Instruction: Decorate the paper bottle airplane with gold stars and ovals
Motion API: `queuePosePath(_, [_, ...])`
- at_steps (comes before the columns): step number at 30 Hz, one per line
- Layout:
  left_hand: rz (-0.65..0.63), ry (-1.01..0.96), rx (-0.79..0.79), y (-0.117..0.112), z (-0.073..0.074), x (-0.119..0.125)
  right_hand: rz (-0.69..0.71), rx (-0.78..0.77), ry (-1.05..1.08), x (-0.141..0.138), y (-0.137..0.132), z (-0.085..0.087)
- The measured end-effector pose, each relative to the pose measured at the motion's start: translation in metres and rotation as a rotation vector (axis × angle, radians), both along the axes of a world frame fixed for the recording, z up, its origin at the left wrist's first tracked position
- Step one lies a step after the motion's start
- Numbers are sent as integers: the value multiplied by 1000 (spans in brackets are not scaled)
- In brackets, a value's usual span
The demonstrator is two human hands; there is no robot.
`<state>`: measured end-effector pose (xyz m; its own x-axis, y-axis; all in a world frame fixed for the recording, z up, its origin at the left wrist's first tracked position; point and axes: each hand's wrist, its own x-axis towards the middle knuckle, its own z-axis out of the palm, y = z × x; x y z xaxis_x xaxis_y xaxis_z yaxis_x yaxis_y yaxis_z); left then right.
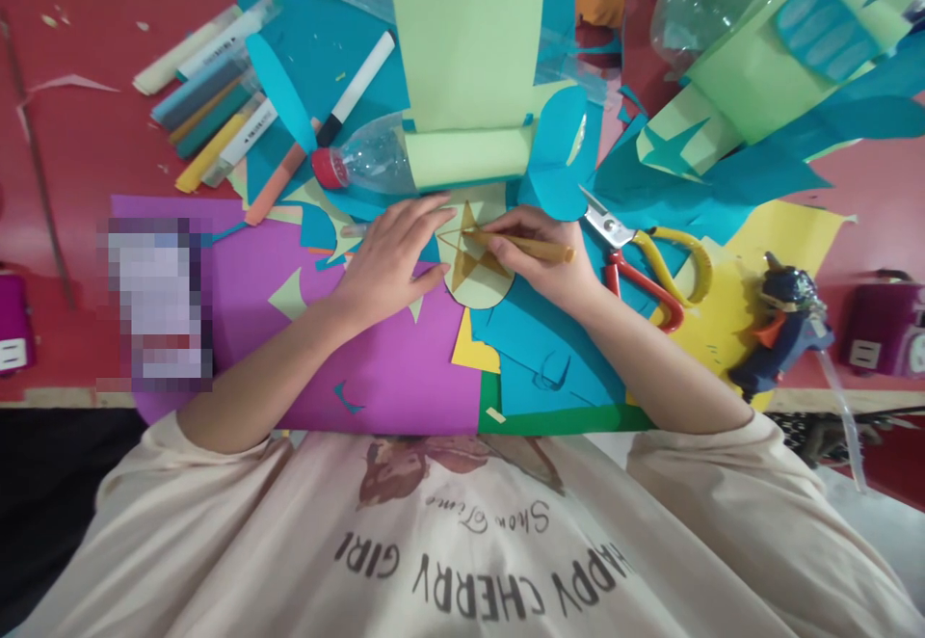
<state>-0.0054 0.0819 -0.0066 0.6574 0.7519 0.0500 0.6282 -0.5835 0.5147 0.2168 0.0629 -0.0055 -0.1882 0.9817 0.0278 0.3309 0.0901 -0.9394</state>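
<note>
My right hand grips a tan marker with its tip on a pale green paper piece that bears a golden-brown star. My left hand lies flat with fingers stretched out, pressing the left side of that paper. The paper rests on teal and purple sheets in front of me.
Yellow-and-red scissors lie just right of my right hand. A dark blue glue gun sits on yellow paper at the right. Several markers lie at the upper left. A clear bottle with a red cap and a green paper roll lie beyond my hands.
</note>
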Motion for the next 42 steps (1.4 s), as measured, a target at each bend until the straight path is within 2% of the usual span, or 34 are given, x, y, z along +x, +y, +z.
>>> queuePosePath(12, [8,1,-32,0,-1,-1,87,-54,-41,4,-2,2])
queuePosePath(20, [7,1,-20,0,0,0,-66,-31,118,0,-1,-6])
queuePosePath(36, [-3,-1,-6,-1,0,1,-60,8,65,1,-2,-5])
queuePosePath(42, [-1,-3,22,-1,-1,0,2,6,24,2,-1,-1])
